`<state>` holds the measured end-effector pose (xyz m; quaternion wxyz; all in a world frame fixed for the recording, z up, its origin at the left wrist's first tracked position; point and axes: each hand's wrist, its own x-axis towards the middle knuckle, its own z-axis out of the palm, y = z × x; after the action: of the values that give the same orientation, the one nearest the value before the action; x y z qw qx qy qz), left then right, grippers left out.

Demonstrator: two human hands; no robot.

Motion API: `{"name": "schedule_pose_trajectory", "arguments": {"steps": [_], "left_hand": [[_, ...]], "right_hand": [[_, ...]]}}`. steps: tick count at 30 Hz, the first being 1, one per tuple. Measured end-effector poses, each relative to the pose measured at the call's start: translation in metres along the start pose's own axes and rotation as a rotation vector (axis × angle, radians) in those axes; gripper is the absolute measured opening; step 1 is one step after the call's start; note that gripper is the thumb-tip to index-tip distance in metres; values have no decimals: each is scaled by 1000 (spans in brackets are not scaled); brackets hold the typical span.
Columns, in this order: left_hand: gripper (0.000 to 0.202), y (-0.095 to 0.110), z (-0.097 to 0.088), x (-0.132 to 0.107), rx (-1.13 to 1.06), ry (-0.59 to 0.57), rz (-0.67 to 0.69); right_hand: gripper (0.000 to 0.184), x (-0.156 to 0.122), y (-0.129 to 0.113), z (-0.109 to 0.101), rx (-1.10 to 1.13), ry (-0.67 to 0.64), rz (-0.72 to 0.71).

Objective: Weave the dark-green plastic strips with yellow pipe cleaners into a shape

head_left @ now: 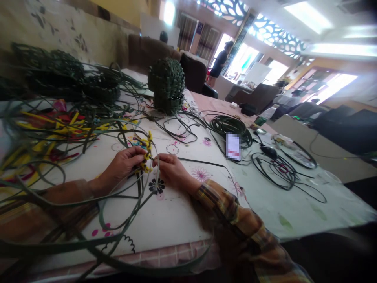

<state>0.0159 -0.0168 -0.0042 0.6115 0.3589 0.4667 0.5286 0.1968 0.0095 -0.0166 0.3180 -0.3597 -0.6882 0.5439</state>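
Over the flower-printed tablecloth (182,204), my left hand (125,163) is closed on a small woven piece (147,151) of yellow and dark green strips. Its thumb and fingers pinch the piece's left side. My right hand (169,167) is just to the right, thumb and fingertips pressed together at the piece's edge on a thin green strip. Long green strips (129,222) loop from the piece down across the table and over my left forearm. Exactly how the strips pass through the weave is too small to make out.
A dark green woven form (167,84) stands behind my hands. Loose yellow strips (67,124) and dark baskets (55,72) crowd the left. Coiled strips (229,127), a phone (233,146), a black mouse (269,151) and a bottle (266,114) lie rightward. People are in the background.
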Motion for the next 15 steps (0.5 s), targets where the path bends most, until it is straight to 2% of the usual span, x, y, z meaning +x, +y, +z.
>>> {"name": "schedule_pose_trajectory", "arguments": {"steps": [2, 4, 8, 10, 15], "left_hand": [[31, 0, 0, 0, -14, -7, -1], [32, -1, 0, 1, -8, -8, 14], [34, -9, -3, 4, 42, -15, 82], [34, -13, -6, 5, 65, -29, 99], [36, -11, -6, 4, 22, -77, 71]], "right_hand": [[20, -2, -3, 3, -164, 96, -133], [23, -4, -4, 7, -316, 177, -204], [26, -6, -2, 12, -471, 228, -191], [26, -5, -1, 11, -418, 201, -189], [22, 0, 0, 5, -32, 27, -80]]}}
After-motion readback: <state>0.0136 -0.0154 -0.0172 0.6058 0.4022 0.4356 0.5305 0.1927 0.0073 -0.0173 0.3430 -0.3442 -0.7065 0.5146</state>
